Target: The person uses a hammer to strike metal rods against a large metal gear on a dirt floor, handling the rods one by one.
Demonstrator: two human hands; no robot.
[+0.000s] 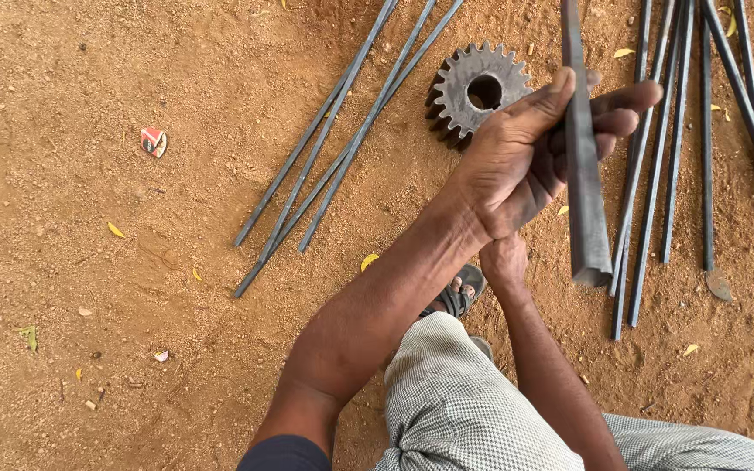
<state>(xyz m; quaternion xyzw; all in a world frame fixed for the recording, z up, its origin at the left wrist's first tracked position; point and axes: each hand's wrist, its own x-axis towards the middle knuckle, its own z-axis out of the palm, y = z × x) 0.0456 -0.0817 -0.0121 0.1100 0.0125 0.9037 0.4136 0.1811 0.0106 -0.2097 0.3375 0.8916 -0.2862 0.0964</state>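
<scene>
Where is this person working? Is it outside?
Probably an outdoor metalworking yard. The ground is bare reddish dirt with fallen leaves. Thin metal rods and a heavy gear wheel lie on it, and the left hand holds a flat metal bar.

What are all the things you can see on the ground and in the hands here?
Flat dark grey metal bar: one, held upright in the left hand.
Toothed grey metal gear wheel: one, on the ground behind the hands.
Thin grey metal rods, left bundle: about four, slanting on the ground.
Thin grey metal rods, right bundle: several, at right.
Small red and white scrap: one, at left.
Yellow leaves: several, scattered.
Reddish sandy ground: everywhere.
Dark sandal: one, on a foot.
Left hand: grips the bar.
Right hand: below, mostly hidden.
</scene>
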